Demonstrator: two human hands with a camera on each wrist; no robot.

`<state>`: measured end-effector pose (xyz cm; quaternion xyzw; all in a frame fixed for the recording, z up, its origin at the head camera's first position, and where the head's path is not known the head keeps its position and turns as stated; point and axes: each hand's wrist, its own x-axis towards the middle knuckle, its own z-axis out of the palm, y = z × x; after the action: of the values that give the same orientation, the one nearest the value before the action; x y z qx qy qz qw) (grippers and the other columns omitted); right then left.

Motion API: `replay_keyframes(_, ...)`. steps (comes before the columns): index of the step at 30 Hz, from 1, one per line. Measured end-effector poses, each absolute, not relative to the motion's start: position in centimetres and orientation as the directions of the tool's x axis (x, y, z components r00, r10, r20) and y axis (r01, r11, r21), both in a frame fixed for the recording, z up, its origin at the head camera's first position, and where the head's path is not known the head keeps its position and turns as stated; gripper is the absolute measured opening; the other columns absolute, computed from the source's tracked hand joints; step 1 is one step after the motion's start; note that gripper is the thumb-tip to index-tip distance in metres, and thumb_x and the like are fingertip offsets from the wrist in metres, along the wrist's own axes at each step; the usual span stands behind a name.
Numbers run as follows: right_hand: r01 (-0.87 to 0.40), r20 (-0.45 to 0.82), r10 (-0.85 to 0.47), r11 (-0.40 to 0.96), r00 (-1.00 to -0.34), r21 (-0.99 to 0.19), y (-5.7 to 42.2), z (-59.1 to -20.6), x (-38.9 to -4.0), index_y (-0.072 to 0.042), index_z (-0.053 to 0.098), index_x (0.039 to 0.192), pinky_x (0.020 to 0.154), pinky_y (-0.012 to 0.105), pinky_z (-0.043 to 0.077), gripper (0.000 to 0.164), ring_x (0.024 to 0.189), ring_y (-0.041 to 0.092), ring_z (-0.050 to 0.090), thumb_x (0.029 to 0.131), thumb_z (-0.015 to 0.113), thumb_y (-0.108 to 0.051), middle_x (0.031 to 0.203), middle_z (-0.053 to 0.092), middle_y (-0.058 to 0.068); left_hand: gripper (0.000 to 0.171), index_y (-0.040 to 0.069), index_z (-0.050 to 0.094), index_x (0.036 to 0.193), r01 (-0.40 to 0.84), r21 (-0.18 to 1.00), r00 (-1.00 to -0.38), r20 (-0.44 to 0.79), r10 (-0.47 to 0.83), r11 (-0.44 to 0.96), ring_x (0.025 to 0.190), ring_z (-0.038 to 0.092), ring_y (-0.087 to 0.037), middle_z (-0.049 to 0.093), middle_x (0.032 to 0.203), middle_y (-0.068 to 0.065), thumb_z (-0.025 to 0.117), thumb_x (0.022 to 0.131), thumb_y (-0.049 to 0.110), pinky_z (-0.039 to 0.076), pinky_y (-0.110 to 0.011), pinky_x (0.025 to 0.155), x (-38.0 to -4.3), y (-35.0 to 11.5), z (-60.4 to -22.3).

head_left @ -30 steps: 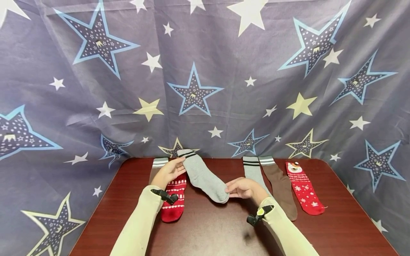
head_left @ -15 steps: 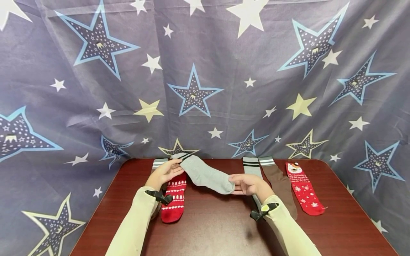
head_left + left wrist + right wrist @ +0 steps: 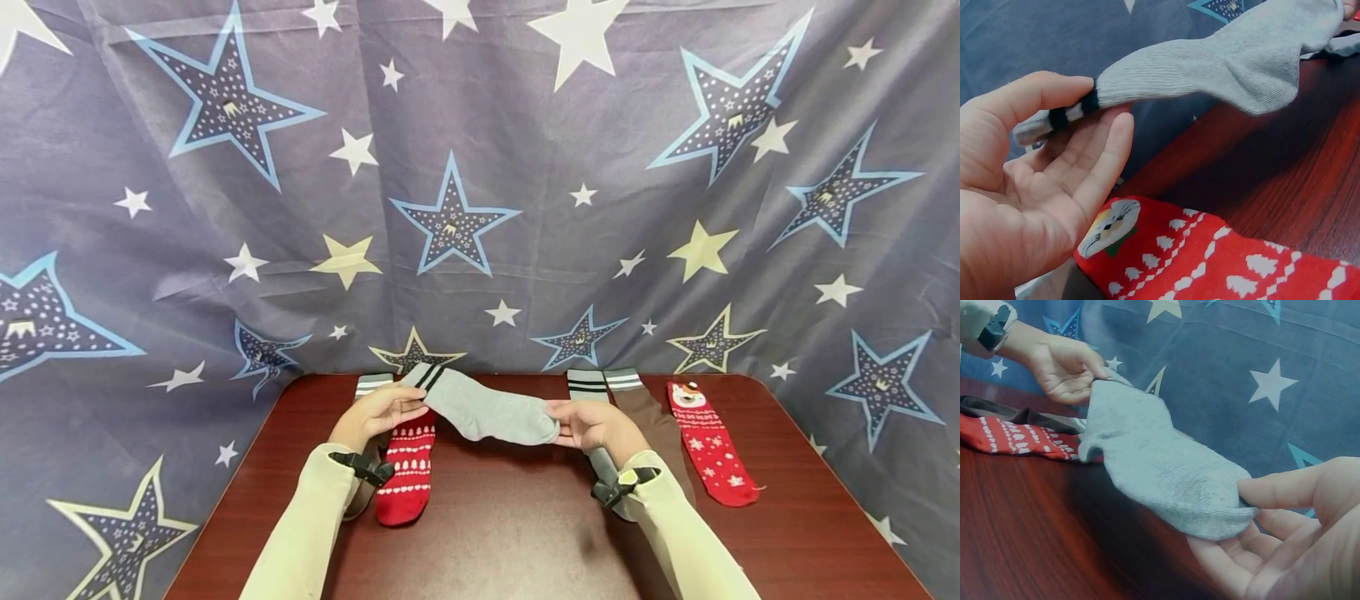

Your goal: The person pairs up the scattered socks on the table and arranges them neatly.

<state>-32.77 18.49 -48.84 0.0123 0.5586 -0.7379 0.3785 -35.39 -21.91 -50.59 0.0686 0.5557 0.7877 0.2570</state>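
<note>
A light grey sock (image 3: 491, 408) with two black bands near its cuff is stretched between my hands above the table. My left hand (image 3: 382, 412) pinches it at the banded cuff, thumb on top and fingers beneath, as the left wrist view shows. At the toe end, my right hand (image 3: 596, 425) pinches the sock between thumb and fingers. Below my left hand lies a red patterned sock (image 3: 405, 471), partly covering a brown sock (image 3: 362, 500). Behind my right hand is another grey sock (image 3: 587, 385) with black bands, partly hidden by the hand and wrist.
To the right lie a brown sock (image 3: 651, 408) with white bands and a red sock (image 3: 712, 446) with snowflakes. The dark red wooden table (image 3: 480, 533) ends at a star-printed cloth (image 3: 480, 250) hanging behind it.
The held grey sock has swung from a steep slant to nearly level. Its toe end has risen and moved right with my right hand, while my left hand has shifted slightly down and left.
</note>
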Motion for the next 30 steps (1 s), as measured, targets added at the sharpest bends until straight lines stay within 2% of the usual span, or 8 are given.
replay_keyframes(4,0.578,-0.408,-0.590,-0.125,-0.697,-0.806,19.0,-48.6,-33.0,-0.021,0.070,0.103,0.084,0.025,0.058,0.035,0.090,0.008,0.068,0.108,0.039,-0.004,0.092,0.072,-0.007,0.044,0.015,0.075,0.096,-0.349,0.895,-0.841,-0.169,0.515,-0.277,0.095,0.070,-0.013,0.071,0.094,0.003,0.038,0.106,-0.006,0.044,-0.045,0.116,-35.1,-22.1,-50.5)
replay_keyframes(11,0.602,-0.373,-0.627,-0.195,-0.684,-0.775,19.5,-48.0,-33.2,-0.022,0.071,0.109,0.087,0.025,0.058,0.044,0.093,0.008,0.068,0.108,0.034,0.000,0.099,0.073,-0.005,0.042,0.018,0.073,0.096,-0.392,0.872,-0.841,-0.212,0.498,-0.291,0.092,0.069,-0.013,0.068,0.092,0.005,0.036,0.110,0.004,0.057,-0.036,0.100,-35.1,-22.3,-50.3)
replay_keyframes(17,0.601,-0.354,-0.632,-0.225,-0.689,-0.767,19.8,-47.9,-33.4,-0.013,0.065,0.117,0.088,0.024,0.059,0.042,0.096,0.009,0.069,0.105,0.031,0.007,0.102,0.074,-0.001,0.041,0.019,0.072,0.100,-0.415,0.851,-0.830,-0.210,0.517,-0.321,0.093,0.069,-0.015,0.069,0.094,0.002,0.033,0.112,0.010,0.058,-0.032,0.097,-35.5,-22.8,-50.6)
replay_keyframes(20,0.580,-0.344,-0.636,-0.204,-0.691,-0.789,19.8,-47.9,-33.7,-0.006,0.057,0.129,0.088,0.022,0.059,0.040,0.096,0.008,0.069,0.104,0.030,0.009,0.101,0.074,-0.001,0.044,0.012,0.070,0.117,-0.387,0.863,-0.789,-0.128,0.601,-0.325,0.109,0.070,-0.018,0.072,0.114,-0.004,0.027,0.112,0.006,0.054,-0.033,0.105,-35.6,-23.2,-51.0)
replay_keyframes(23,0.571,-0.359,-0.625,-0.173,-0.693,-0.802,19.8,-47.8,-33.8,0.000,0.046,0.141,0.086,0.020,0.059,0.041,0.094,0.008,0.069,0.104,0.031,0.010,0.099,0.074,-0.001,0.042,-0.005,0.048,0.145,-0.286,0.922,-0.727,-0.031,0.685,-0.262,0.131,0.060,-0.028,0.063,0.137,-0.014,0.023,0.111,-0.001,0.040,-0.043,0.117,-35.6,-23.4,-51.5)
replay_keyframes(24,0.570,-0.367,-0.618,-0.164,-0.695,-0.805,19.7,-47.8,-33.8,0.000,0.047,0.140,0.085,0.020,0.059,0.041,0.093,0.008,0.069,0.103,0.032,0.010,0.099,0.073,-0.002,0.042,-0.009,0.039,0.149,-0.276,0.932,-0.734,-0.048,0.678,-0.233,0.135,0.057,-0.030,0.062,0.138,-0.015,0.026,0.111,0.000,0.036,-0.045,0.119,-35.6,-23.1,-51.5)
replay_keyframes(27,0.571,-0.385,-0.599,-0.150,-0.703,-0.807,19.6,-48.0,-33.8,0.001,0.043,0.144,0.083,0.020,0.059,0.044,0.091,0.008,0.069,0.103,0.033,0.010,0.097,0.073,-0.002,0.043,-0.014,0.035,0.148,-0.261,0.962,-0.799,-0.172,0.576,-0.075,0.133,0.058,-0.031,0.056,0.144,-0.025,0.037,0.109,0.004,0.035,-0.048,0.119,-35.6,-21.7,-51.5)
replay_keyframes(30,0.570,-0.389,-0.592,-0.148,-0.706,-0.808,19.6,-48.5,-34.1,0.002,0.036,0.151,0.082,0.020,0.059,0.049,0.091,0.008,0.069,0.103,0.032,0.011,0.096,0.073,-0.002,0.043,-0.013,0.048,0.140,-0.348,0.937,-0.871,-0.337,0.358,0.035,0.115,0.070,-0.022,0.060,0.138,-0.028,0.051,0.106,0.013,0.049,-0.040,0.111,-35.8,-20.0,-51.3)
